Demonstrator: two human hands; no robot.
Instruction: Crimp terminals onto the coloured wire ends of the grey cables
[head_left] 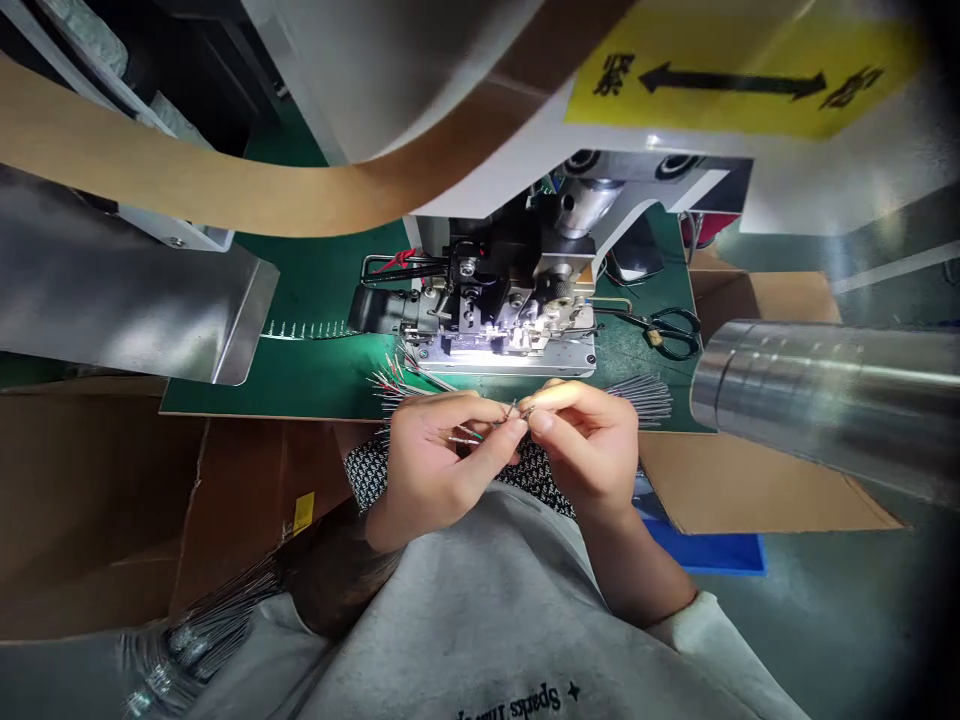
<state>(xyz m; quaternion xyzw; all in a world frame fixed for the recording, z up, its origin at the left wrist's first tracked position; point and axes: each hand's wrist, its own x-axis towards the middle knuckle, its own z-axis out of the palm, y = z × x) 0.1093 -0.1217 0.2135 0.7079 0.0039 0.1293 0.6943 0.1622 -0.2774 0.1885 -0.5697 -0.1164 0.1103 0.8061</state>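
Note:
My left hand [450,455] and my right hand [589,440] meet in front of the crimping machine [517,300], fingertips almost touching. Between the left thumb and forefinger thin wire ends [469,436] are pinched, one with a green part. The right thumb and forefinger are pressed together on the same thin wire tips. A bundle of grey wires with red and white ends [391,385] lies behind the left hand on the green table [330,385]. More grey wires [645,398] fan out beyond the right hand.
Black-handled scissors [673,333] lie right of the machine. A terminal strip [307,330] runs in from the left metal guide [150,290]. A metal cylinder [817,400] juts in at right. Cardboard boxes [757,485] and a blue tray [712,552] stand below table height.

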